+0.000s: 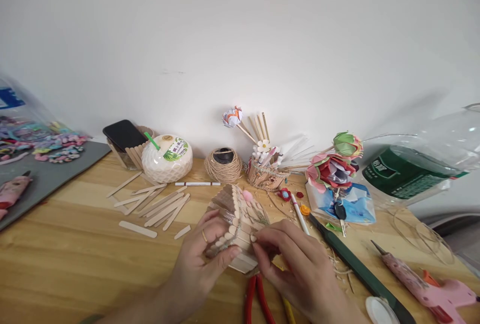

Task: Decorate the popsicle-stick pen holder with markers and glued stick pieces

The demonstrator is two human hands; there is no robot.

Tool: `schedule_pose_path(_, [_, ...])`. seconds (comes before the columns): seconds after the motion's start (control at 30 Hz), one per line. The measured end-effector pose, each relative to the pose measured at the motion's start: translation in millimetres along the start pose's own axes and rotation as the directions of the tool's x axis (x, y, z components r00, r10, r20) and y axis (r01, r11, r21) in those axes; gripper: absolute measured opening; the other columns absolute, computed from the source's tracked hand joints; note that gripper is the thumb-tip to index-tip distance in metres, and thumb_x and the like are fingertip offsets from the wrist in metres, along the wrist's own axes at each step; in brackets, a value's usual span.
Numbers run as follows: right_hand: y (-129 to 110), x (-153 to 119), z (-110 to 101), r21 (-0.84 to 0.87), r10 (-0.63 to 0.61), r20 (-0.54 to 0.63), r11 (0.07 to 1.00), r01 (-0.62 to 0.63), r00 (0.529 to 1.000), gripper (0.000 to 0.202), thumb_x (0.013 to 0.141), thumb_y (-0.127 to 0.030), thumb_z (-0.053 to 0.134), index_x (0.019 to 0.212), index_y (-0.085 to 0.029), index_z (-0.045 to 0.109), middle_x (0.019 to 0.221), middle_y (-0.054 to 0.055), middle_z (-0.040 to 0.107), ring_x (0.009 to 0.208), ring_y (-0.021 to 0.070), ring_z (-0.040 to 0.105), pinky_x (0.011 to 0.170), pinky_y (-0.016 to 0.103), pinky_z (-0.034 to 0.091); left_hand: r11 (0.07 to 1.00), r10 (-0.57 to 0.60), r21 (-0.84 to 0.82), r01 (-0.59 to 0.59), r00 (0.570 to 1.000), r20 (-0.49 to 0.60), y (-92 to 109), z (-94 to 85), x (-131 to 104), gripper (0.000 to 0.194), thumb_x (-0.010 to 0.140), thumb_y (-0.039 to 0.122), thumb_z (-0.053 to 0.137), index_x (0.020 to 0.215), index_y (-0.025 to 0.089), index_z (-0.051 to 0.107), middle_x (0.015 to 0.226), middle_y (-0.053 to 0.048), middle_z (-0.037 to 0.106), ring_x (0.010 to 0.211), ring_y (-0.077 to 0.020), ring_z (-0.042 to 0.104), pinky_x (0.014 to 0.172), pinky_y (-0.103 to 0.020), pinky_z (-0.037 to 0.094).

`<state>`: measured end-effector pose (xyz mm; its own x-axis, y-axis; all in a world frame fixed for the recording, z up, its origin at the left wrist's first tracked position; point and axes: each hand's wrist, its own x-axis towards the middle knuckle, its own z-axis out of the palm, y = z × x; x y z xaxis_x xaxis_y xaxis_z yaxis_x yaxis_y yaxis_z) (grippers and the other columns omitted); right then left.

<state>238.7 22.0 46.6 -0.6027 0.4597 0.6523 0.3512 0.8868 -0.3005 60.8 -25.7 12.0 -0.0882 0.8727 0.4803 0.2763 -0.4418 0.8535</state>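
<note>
My left hand (204, 251) is wrapped round a small craft-stick box (245, 231), its thumb on the near edge. The box is tilted, with rows of rounded stick ends along its edge and a pink decoration (248, 196) and thin stems on one face. At the lower part of that face, my right hand (296, 254) pinches a small pale piece (253, 238) between thumb and forefinger, close against the sticks. What this piece is I cannot make out. Beneath the box lie red-handled pliers (258, 299), partly hidden by it.
Loose craft sticks (165, 209) lie to the left, before a white coconut (167, 159) and a phone (125, 135). Twine (224, 166) and a decorated pot (262, 176) stand behind. To the right are a green-handled tool (356, 264), a pink glue gun (427, 286) and a large bottle (410, 171).
</note>
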Motion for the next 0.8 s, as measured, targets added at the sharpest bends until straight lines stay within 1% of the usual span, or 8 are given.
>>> schedule_pose_path(0.23, [-0.2, -1.6, 0.5, -0.013, -0.001, 0.002, 1.000, 0.001, 1.000, 0.017, 0.079, -0.001, 0.056, 0.087, -0.016, 0.056, 0.068, 0.002, 0.061, 0.054, 0.0116, 0.054, 0.046, 0.023, 0.045, 1.000, -0.006, -0.003, 0.006, 1.000, 0.019, 1.1, 0.4, 1.7, 0.007, 0.080, 0.020, 0.063, 0.083, 0.023, 0.069, 0.085, 0.000, 0.072, 0.092, -0.0175, 0.061, 0.092, -0.025, 0.042])
schedule_pose_path(0.37, [0.8, -1.7, 0.7, -0.001, -0.012, -0.016, 1.000, 0.012, 1.000, 0.019, 0.078, -0.001, 0.057, 0.088, -0.016, 0.056, 0.069, 0.003, 0.061, 0.054, 0.0114, 0.055, 0.046, 0.022, 0.046, 1.000, 0.006, -0.004, -0.006, 1.000, 0.025, 2.7, -0.2, 2.3, 0.005, 0.080, 0.020, 0.063, 0.081, 0.022, 0.068, 0.080, 0.000, 0.072, 0.083, -0.0165, 0.062, 0.094, -0.026, 0.040])
schedule_pose_path(0.47, [0.8, -0.7, 0.8, 0.001, -0.020, -0.029, 1.000, 0.020, 0.999, 0.019, 0.077, 0.000, 0.057, 0.088, -0.017, 0.055, 0.069, 0.003, 0.061, 0.054, 0.0113, 0.055, 0.045, 0.022, 0.046, 1.000, 0.017, -0.007, -0.017, 1.000, 0.024, 2.7, -0.3, 2.7, 0.005, 0.080, 0.019, 0.063, 0.080, 0.022, 0.067, 0.078, 0.001, 0.072, 0.081, -0.0160, 0.063, 0.094, -0.026, 0.040])
schedule_pose_path(0.57, [-0.2, 0.9, 0.5, 0.039, -0.007, -0.040, 0.999, 0.008, 0.999, 0.019, 0.078, 0.000, 0.056, 0.087, -0.017, 0.055, 0.068, 0.003, 0.061, 0.053, 0.0109, 0.055, 0.045, 0.021, 0.046, 1.000, 0.009, -0.013, -0.008, 1.000, 0.024, 1.1, 0.0, 1.9, 0.007, 0.080, 0.019, 0.062, 0.082, 0.022, 0.068, 0.079, 0.000, 0.071, 0.086, -0.0170, 0.062, 0.093, -0.026, 0.041])
schedule_pose_path(0.7, [-1.7, 3.0, 0.2, 0.090, 0.034, -0.054, 0.995, -0.029, 0.998, 0.018, 0.078, 0.000, 0.054, 0.084, -0.017, 0.056, 0.066, 0.002, 0.059, 0.053, 0.0107, 0.055, 0.045, 0.021, 0.046, 1.000, -0.006, -0.016, 0.006, 1.000, 0.015, -0.8, 0.3, 0.0, 0.009, 0.080, 0.020, 0.062, 0.086, 0.023, 0.069, 0.090, -0.001, 0.072, 0.096, -0.0186, 0.060, 0.092, -0.026, 0.043])
schedule_pose_path(0.8, [-2.5, 4.6, 0.3, 0.119, 0.072, -0.051, 0.991, -0.066, 0.996, 0.016, 0.079, -0.001, 0.054, 0.082, -0.017, 0.058, 0.065, 0.002, 0.058, 0.052, 0.0103, 0.054, 0.045, 0.020, 0.045, 1.000, -0.008, -0.014, 0.008, 1.000, 0.006, -0.8, 0.3, -0.3, 0.007, 0.080, 0.020, 0.063, 0.084, 0.023, 0.069, 0.090, -0.002, 0.072, 0.096, -0.0185, 0.061, 0.092, -0.026, 0.044])
